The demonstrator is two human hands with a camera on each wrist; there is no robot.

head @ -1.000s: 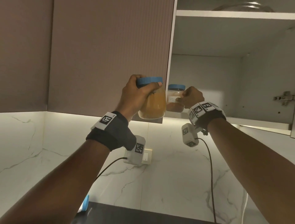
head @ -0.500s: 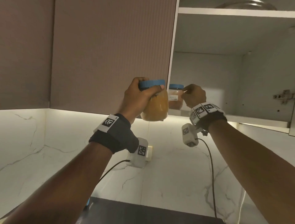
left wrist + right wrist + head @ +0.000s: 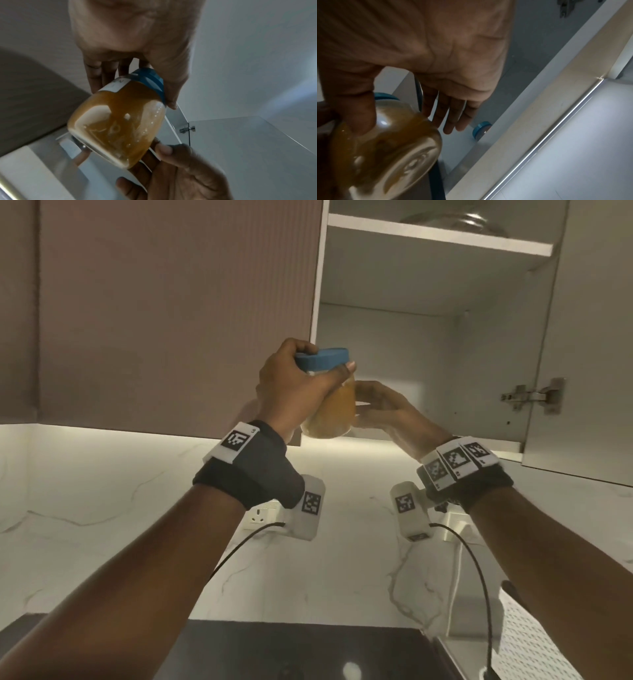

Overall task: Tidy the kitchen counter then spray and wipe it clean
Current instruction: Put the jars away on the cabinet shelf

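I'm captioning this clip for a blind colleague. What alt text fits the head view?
Left hand grips a blue-lidded jar of amber contents by its lid, raised before an open wall cupboard. The right hand touches the jar's side.

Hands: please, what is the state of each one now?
Left hand: holds the jar by its blue lid.
Right hand: open, thumb touching the jar's side.

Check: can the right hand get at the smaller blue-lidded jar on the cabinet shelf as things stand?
Probably not freely. The right hand is taking the big jar from the left hand; the small jar stands just past its fingertips, with nothing between them.
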